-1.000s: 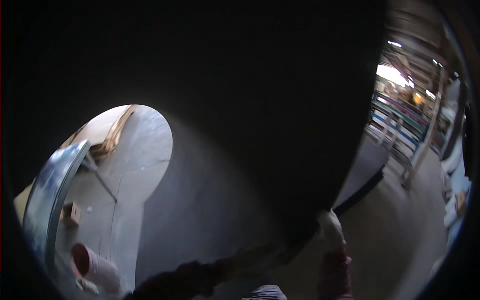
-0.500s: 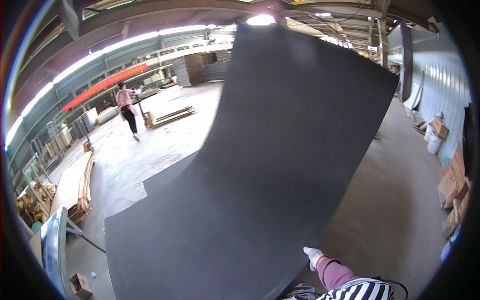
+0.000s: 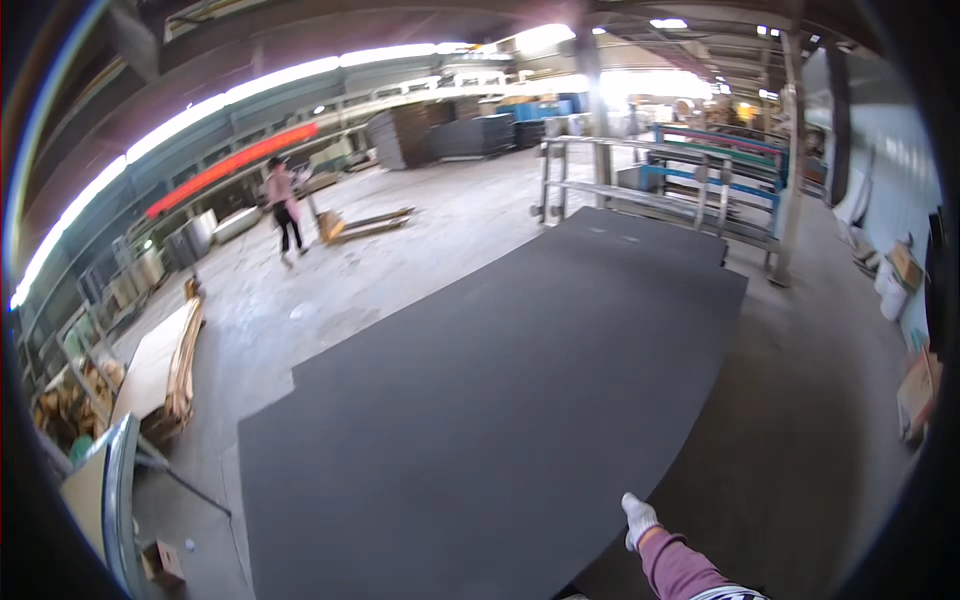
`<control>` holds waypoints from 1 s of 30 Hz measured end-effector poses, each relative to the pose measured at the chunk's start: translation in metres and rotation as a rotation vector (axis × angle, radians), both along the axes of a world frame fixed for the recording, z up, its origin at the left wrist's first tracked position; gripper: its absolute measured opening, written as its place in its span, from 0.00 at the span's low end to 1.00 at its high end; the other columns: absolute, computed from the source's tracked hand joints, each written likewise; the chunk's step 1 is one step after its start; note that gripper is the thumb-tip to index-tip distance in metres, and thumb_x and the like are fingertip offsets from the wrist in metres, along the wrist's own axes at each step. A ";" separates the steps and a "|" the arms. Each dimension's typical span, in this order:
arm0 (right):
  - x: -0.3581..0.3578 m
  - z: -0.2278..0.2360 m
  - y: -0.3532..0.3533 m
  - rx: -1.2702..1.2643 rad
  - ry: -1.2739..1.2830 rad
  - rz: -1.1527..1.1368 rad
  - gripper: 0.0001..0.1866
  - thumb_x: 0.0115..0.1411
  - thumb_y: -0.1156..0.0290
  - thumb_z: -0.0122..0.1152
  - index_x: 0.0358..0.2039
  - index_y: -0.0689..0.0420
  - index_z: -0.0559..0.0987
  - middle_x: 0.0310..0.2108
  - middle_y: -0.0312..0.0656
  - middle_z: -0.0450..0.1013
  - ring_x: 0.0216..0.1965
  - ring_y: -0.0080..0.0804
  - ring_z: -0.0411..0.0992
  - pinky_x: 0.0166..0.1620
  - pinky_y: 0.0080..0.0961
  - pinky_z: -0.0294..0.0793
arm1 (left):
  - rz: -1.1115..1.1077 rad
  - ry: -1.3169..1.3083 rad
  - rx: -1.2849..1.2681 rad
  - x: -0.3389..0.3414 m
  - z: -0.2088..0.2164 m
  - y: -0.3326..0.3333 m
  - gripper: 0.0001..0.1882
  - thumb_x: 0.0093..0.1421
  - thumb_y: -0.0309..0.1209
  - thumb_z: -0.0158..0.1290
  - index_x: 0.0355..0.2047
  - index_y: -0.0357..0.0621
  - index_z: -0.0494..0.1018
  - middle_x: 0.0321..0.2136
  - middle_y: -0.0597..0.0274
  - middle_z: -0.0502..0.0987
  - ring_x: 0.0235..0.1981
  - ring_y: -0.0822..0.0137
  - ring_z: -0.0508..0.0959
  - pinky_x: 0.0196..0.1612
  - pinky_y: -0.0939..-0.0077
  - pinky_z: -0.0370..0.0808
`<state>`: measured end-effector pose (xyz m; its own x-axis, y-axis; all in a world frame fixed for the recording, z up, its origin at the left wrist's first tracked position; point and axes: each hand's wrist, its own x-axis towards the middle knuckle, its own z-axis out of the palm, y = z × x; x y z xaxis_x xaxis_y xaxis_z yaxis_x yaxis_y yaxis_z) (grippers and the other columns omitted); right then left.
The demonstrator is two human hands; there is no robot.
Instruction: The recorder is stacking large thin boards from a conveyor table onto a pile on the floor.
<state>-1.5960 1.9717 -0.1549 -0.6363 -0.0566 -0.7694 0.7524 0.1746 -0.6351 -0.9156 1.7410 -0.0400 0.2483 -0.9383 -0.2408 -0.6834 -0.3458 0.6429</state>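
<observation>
A large, thin, dark grey sheet [image 3: 490, 400] stretches away from me across the middle of the view. It lies nearly flat now, with its right edge bowed. At this edge, close to me, my right hand [image 3: 638, 520] in a white glove is closed on the sheet. Some of its fingers are hidden. Under the upper sheet another dark sheet [image 3: 320, 372] shows, its stepped corner sticking out on the left. My left hand is out of view.
Metal racks [image 3: 660, 185] stand past the sheet's far end, beside a post [image 3: 790, 200]. To the left are stacked brown boards [image 3: 160, 365], a metal frame [image 3: 122, 500] and a small carton [image 3: 162, 565]. Farther off, a person [image 3: 283, 205] is by a pallet truck [image 3: 365, 225]. Cartons and buckets line the right wall.
The sheet's far end, raised high and curved before, has come down flat, uncovering the racks behind. My right hand stays at its edge, slightly lower in view. The distant person has shifted.
</observation>
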 end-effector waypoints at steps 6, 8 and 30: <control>-0.038 -0.049 -0.095 -0.263 0.070 0.112 0.15 0.61 0.72 0.58 0.49 0.59 0.74 0.43 0.47 0.74 0.40 0.46 0.75 0.38 0.45 0.79 | -0.009 0.768 0.273 -0.218 -0.039 -0.054 0.17 0.59 0.35 0.52 0.43 0.35 0.72 0.33 0.57 0.76 0.30 0.65 0.76 0.27 0.66 0.79; -0.016 -0.044 -0.120 -0.267 0.087 0.163 0.14 0.64 0.68 0.52 0.48 0.58 0.71 0.34 0.50 0.73 0.26 0.46 0.73 0.24 0.42 0.78 | -0.193 0.726 0.352 -0.263 -0.085 -0.067 0.17 0.58 0.37 0.54 0.39 0.34 0.74 0.33 0.55 0.77 0.29 0.64 0.77 0.28 0.67 0.79; -0.020 -0.044 -0.107 0.133 0.267 0.573 0.17 0.66 0.60 0.51 0.22 0.54 0.68 0.11 0.39 0.61 0.08 0.33 0.58 0.10 0.30 0.57 | 0.542 0.686 -0.248 0.024 -0.274 -0.040 0.21 0.67 0.49 0.39 0.29 0.50 0.73 0.19 0.57 0.75 0.22 0.63 0.75 0.27 0.65 0.75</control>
